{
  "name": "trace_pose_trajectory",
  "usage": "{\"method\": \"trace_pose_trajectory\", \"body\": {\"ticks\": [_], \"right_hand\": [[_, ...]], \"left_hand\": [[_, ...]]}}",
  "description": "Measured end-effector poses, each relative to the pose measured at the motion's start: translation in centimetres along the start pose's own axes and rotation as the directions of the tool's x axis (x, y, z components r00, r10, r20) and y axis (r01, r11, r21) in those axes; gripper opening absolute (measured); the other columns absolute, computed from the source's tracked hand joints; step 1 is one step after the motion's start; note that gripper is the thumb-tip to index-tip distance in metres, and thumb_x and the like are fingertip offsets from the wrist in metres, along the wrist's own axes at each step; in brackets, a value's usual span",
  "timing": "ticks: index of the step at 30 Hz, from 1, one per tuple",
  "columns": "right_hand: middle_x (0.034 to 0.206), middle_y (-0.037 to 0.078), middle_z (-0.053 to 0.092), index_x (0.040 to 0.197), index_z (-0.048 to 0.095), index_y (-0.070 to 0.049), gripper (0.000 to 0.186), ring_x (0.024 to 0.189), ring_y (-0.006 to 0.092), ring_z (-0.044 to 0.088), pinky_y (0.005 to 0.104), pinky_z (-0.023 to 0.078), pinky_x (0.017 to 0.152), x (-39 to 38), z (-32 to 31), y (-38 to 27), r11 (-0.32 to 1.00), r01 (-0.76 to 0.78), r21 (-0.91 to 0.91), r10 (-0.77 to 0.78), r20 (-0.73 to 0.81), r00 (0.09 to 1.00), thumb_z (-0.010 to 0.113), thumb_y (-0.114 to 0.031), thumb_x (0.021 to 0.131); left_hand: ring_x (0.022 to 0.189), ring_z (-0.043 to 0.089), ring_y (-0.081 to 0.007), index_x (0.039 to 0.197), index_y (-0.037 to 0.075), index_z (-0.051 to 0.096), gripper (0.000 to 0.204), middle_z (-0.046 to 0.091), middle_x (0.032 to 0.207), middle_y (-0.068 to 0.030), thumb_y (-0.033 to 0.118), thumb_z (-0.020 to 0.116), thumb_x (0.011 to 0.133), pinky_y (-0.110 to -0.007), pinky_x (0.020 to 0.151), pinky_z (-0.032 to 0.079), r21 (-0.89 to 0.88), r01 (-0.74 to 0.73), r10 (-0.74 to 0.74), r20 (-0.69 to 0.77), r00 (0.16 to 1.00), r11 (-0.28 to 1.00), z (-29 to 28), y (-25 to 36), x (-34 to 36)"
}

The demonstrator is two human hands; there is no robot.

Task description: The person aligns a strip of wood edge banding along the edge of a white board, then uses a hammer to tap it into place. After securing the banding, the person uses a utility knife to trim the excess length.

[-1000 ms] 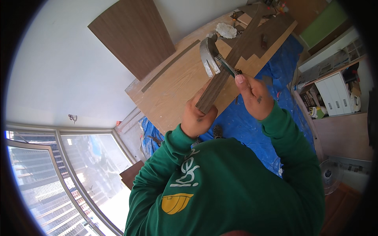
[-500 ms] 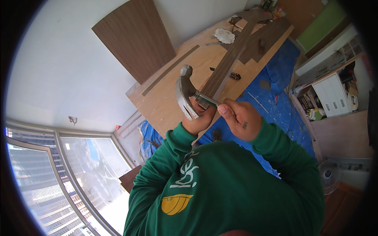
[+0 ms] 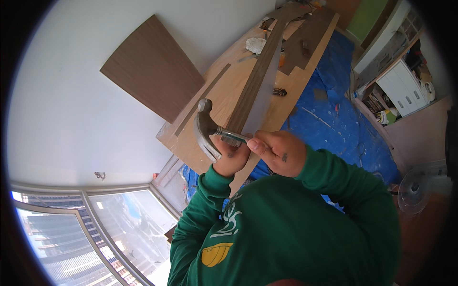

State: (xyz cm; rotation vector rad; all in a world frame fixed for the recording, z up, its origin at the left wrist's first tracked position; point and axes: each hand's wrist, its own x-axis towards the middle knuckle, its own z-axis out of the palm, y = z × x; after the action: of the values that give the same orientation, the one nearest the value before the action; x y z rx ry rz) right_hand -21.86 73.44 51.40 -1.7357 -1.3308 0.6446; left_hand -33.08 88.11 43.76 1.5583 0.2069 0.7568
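Observation:
My right hand [image 3: 279,152] is closed on the handle of a steel claw hammer [image 3: 206,126]. The hammer head, claw pointing down, hangs over my left hand [image 3: 231,159], partly hiding it. That hand grips the near end of a long dark wood-grain plank [image 3: 253,83], with a pale translucent strip [image 3: 262,100] along its right side. The plank stretches away over a pale wooden board [image 3: 298,93], where a dark small tool [image 3: 280,92] lies right of it.
Dark offcuts [image 3: 315,33], a crumpled white item [image 3: 255,45] and small tools cover the far board. A brown panel [image 3: 150,69] leans on the left wall. Blue sheeting [image 3: 334,133] covers the floor. A cabinet [image 3: 400,88] stands right, a window [image 3: 129,219] lower left.
The hammer has swung down and leftward to the plank's near end, with my right hand following. My left hand has shifted slightly down, and the camera view has turned a little.

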Motion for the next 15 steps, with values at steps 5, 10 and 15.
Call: {"method": "trace_pose_trajectory", "body": {"ticks": [5, 10, 15], "right_hand": [[0.067, 0.018, 0.06, 0.092, 0.063, -0.004, 0.043, 0.063, 0.0387, 0.062, 0.0461, 0.048, 0.059, 0.1, 0.2, 0.3, 0.99, 0.138, -0.011, -0.138, -0.103, 0.985, 0.05, -0.04, 0.111], [0.065, 0.018, 0.058, 0.08, 0.059, -0.004, 0.052, 0.062, 0.039, 0.061, 0.0456, 0.047, 0.058, 0.2, 0.0, 2.1, 0.995, 0.063, -0.072, -0.073, -0.141, 0.987, 0.049, -0.045, 0.111], [0.062, 0.02, 0.058, 0.078, 0.059, -0.003, 0.057, 0.059, 0.0421, 0.057, 0.0492, 0.046, 0.058, 2.5, -2.4, 4.5, 0.998, 0.021, -0.051, -0.034, -0.251, 0.968, 0.047, -0.05, 0.11]], "left_hand": [[0.086, 0.066, -0.0154, 0.121, -0.004, 0.065, 0.033, 0.072, 0.1, -0.007, -0.006, 0.07, 0.088, -0.032, 0.074, 0.055, 0.098, -0.078, 0.08, -0.02, 0.997, 0.992, 0.2, 1.0, 0.3], [0.084, 0.068, -0.0178, 0.105, -0.001, 0.071, 0.016, 0.072, 0.09, -0.0076, -0.003, 0.068, 0.089, -0.031, 0.074, 0.054, 0.21, 0.012, -0.022, 0.045, 0.999, 0.978, 0.1, 1.3, 0.1], [0.083, 0.068, -0.0193, 0.105, -0.003, 0.069, 0.018, 0.071, 0.09, -0.0104, -0.001, 0.069, 0.087, -0.035, 0.074, 0.054, 0.256, 0.147, -0.14, -0.044, 0.989, 0.955, 0.6, 2.3, 0.1]]}}
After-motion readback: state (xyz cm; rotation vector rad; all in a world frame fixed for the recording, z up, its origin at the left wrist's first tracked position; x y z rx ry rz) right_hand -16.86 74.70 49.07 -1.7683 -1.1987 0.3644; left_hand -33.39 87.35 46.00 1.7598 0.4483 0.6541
